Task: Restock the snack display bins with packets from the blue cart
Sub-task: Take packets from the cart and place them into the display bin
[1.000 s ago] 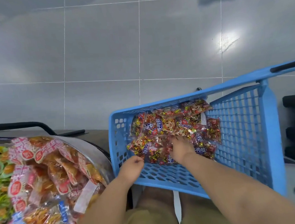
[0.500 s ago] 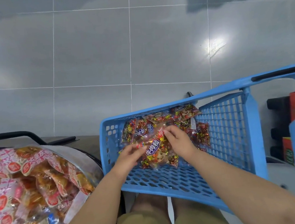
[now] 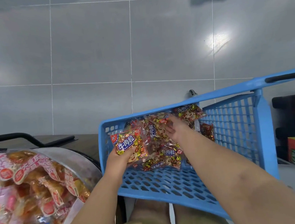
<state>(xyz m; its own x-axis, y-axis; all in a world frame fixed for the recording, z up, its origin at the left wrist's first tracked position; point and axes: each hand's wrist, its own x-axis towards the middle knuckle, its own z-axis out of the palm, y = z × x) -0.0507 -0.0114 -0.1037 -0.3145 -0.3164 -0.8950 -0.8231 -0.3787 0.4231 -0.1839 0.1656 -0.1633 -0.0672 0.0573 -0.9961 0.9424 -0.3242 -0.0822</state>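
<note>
While the left hand (image 3: 119, 159) holds up a beef cubes packet (image 3: 128, 144) just over the blue cart (image 3: 167, 183), the right hand (image 3: 177, 129) grips a second packet (image 3: 155, 129) in the pile inside.

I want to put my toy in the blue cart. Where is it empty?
Bare floor of the cart lies between the packets and its near rim. The far end is crowded: packets, left hand, right hand.

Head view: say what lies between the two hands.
Snack packets heaped in the cart: the left hand holds one, the right hand touches others. The head view shows this.
</note>
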